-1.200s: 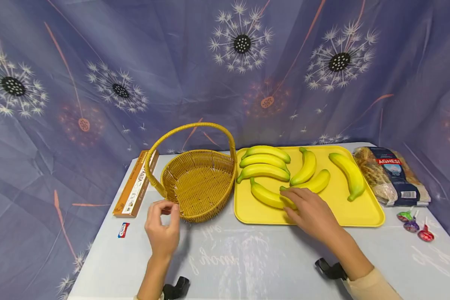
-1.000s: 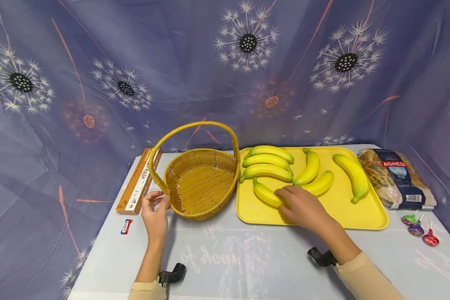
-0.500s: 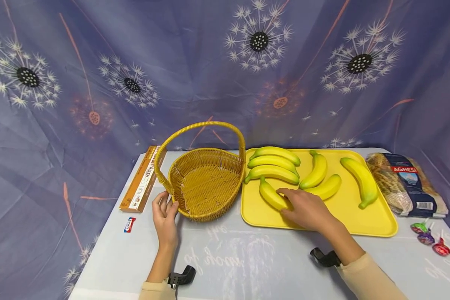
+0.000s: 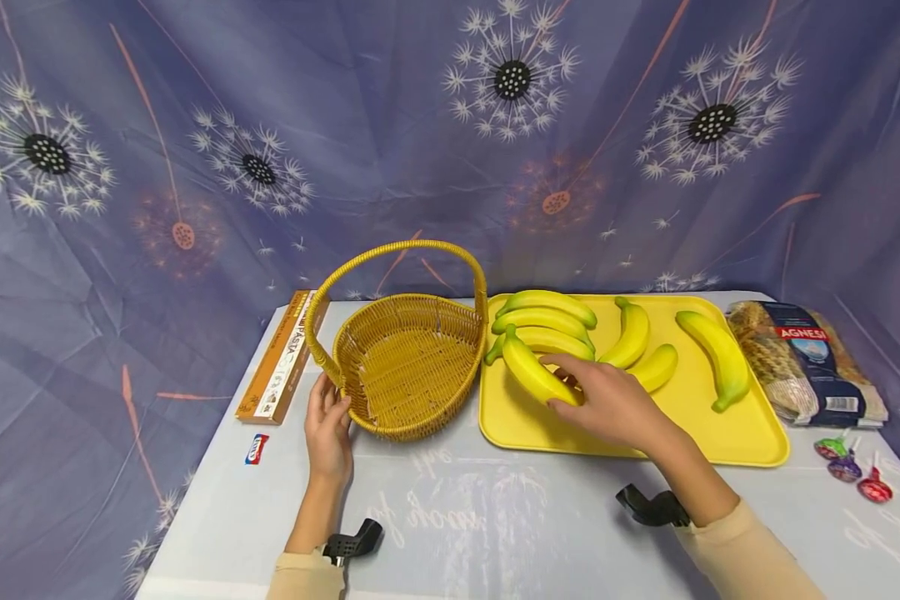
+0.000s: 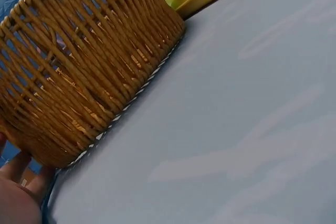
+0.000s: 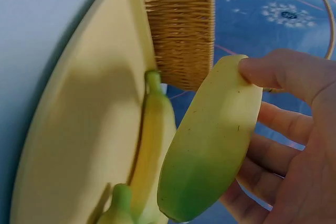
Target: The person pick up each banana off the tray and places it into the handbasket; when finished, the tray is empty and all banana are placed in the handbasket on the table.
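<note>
My right hand (image 4: 607, 400) grips a yellow banana (image 4: 528, 371) with green ends, thumb on one side and fingers on the other. In the right wrist view this banana (image 6: 210, 140) hangs tilted above the yellow tray (image 6: 68, 129). Part of a banana row (image 4: 543, 321) on the tray is hidden behind it. Two more bananas lie close by the right hand, one upright (image 4: 632, 333) and one partly covered (image 4: 658, 367). My left hand (image 4: 328, 433) holds the left side of a wicker basket (image 4: 412, 375) near its handle base; its fingers (image 5: 39, 182) touch the outer wall.
Another banana (image 4: 716, 358) lies at the tray's right. Beyond it are an AGNESI pasta bag (image 4: 806, 362) and three lollipops (image 4: 843, 467). A long pasta box (image 4: 281, 358) and a small red-and-blue wrapper (image 4: 256, 448) lie left of the basket. A patterned curtain hangs behind.
My right hand has taken hold of the front banana and raised it off the tray, slightly up and left. The left hand has moved from the basket's front-left rim to its left side.
</note>
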